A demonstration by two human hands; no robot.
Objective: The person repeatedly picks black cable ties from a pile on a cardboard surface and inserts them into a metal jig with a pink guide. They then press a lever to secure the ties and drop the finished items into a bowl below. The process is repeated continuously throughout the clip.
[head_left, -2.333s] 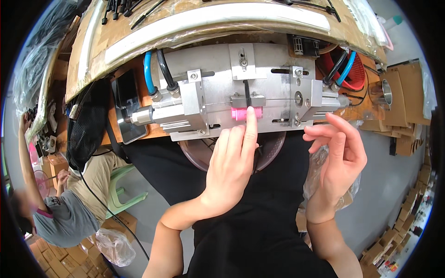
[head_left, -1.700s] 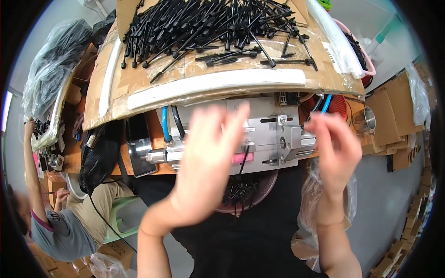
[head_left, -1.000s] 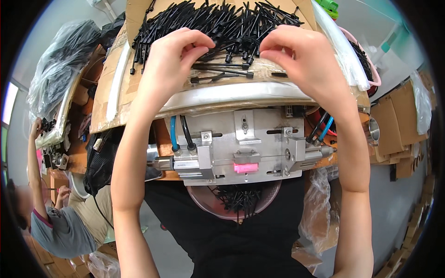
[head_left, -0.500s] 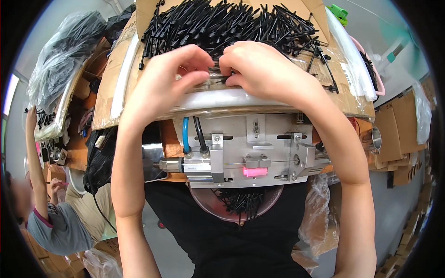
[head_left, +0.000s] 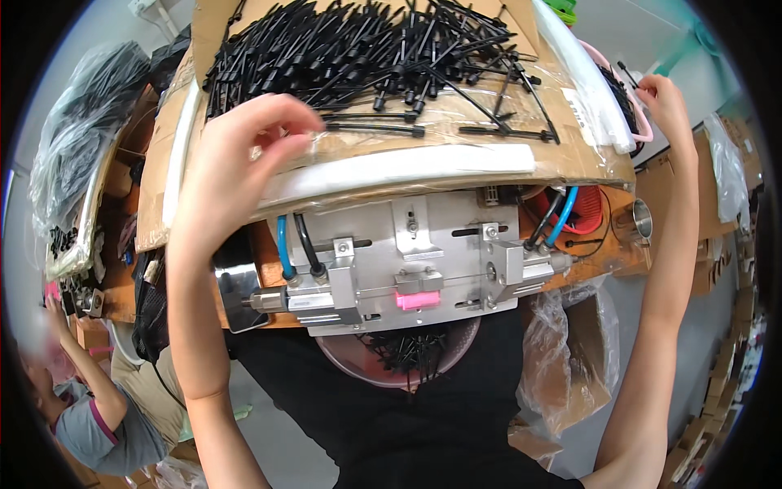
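Observation:
A heap of thin black plastic stems with thick heads (head_left: 326, 61) lies on a cardboard sheet (head_left: 481, 138). My left hand (head_left: 244, 155) hovers over the cardboard's near left part, thumb and curled fingers apart. Near its fingertips lies a loose black stem (head_left: 375, 129). Far out to the right, my right hand (head_left: 666, 102) pinches one black plastic stem (head_left: 627, 74) by its end. Below that hand is a pink-rimmed basket (head_left: 643, 134) with more black stems inside. Before me stands a metal fixture (head_left: 379, 220) with a pink block (head_left: 418, 300) at its middle.
A white padded strip (head_left: 407, 169) edges the cardboard. Blue and black hoses (head_left: 285, 248) run into the fixture. A tub of black stems (head_left: 342, 359) sits at my lap. A red basket (head_left: 585, 213) and metal cup (head_left: 642, 218) stand right; a co-worker (head_left: 106, 424) sits left.
My right hand has swung from the heap out to the far right with a black stem. My left hand stays over the cardboard. The view has shifted slightly.

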